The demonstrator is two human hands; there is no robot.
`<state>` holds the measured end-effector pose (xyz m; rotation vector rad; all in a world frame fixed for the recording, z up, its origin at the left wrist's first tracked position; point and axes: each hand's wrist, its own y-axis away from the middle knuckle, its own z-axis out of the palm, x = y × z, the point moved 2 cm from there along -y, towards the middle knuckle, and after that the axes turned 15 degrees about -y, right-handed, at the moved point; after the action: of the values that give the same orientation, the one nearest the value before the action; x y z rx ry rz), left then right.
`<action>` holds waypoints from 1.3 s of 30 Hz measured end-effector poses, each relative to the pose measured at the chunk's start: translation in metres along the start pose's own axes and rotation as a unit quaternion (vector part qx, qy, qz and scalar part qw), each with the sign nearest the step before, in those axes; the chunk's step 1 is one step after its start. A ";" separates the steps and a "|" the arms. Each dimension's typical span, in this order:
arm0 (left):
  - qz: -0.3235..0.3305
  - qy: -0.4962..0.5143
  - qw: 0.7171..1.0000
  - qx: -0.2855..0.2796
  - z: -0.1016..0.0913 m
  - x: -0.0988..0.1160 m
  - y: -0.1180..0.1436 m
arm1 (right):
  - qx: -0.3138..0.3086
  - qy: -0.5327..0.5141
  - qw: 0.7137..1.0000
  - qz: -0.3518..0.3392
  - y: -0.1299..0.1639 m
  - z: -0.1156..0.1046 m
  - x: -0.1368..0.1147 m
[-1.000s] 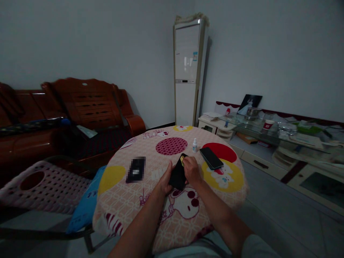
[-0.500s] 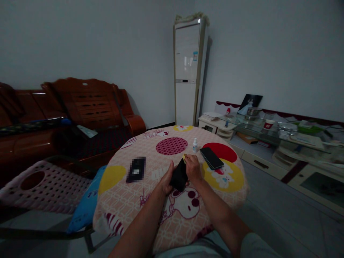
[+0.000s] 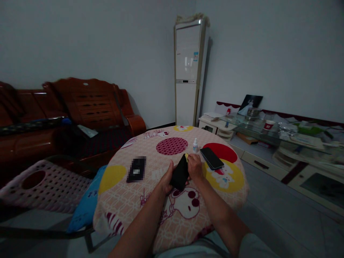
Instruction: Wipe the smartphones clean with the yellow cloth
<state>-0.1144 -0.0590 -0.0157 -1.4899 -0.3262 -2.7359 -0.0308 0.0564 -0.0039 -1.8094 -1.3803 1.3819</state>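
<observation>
While gripping a black phone [image 3: 179,175] above the round surface [image 3: 150,200], left hand [image 3: 167,178] curled around its lower left edge, fingers closed on it. Right hand [image 3: 194,167] pinching a small yellow piece [image 3: 186,156] at the phone's top corner, fingertips pressed together on it. Phone held tilted, just over the cartoon-print cloth near the middle. Just beyond the right hand, a small white bottle [image 3: 195,145] standing upright, cap on, contents not visible. Beside it to the right, a second dark phone [image 3: 211,158] lying flat on the red and yellow patches. Farther left, a dark flat object [image 3: 136,169], blurred, lying well apart from both hands. Off the surface's left edge, a pink perforated stool [image 3: 43,186] and a blue cushion [image 3: 86,204]
</observation>
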 end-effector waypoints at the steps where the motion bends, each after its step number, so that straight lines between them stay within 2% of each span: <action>1: 0.006 0.003 1.000 -0.003 0.000 0.001 0.000 | 0.007 0.002 1.000 0.006 0.000 -0.002 0.002; 4: 0.021 0.016 1.000 0.011 -0.001 0.004 0.001 | 0.006 -0.006 1.000 0.009 0.003 -0.004 0.001; 10: 0.059 0.075 0.989 0.114 -0.014 0.008 -0.003 | -0.071 -0.043 0.996 -0.032 0.014 0.007 -0.018; 15: 0.074 0.127 0.982 0.121 -0.024 0.009 -0.007 | -0.133 -0.065 0.987 -0.055 0.021 0.013 -0.033; 23: 0.088 0.171 0.964 0.182 -0.030 0.019 -0.005 | -0.202 -0.099 0.971 -0.084 0.029 0.017 -0.052; 27: 0.083 0.184 0.960 0.196 -0.033 0.023 -0.002 | -0.206 -0.122 0.965 -0.105 0.031 0.021 -0.057; 34: 0.098 0.197 0.956 0.195 -0.032 0.020 -0.006 | -0.189 -0.125 0.969 -0.095 0.030 0.020 -0.058; 36: 0.104 0.195 0.955 0.199 -0.031 0.018 -0.007 | -0.199 -0.114 0.968 -0.099 0.030 0.023 -0.062; 39: 0.117 0.177 0.961 0.175 -0.028 0.015 -0.007 | -0.222 -0.099 0.964 -0.111 0.031 0.029 -0.067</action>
<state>-0.1466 -0.0559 -0.0194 -0.8732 -0.5468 -2.5193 -0.0426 -0.0222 -0.0119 -1.7357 -2.0654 1.2311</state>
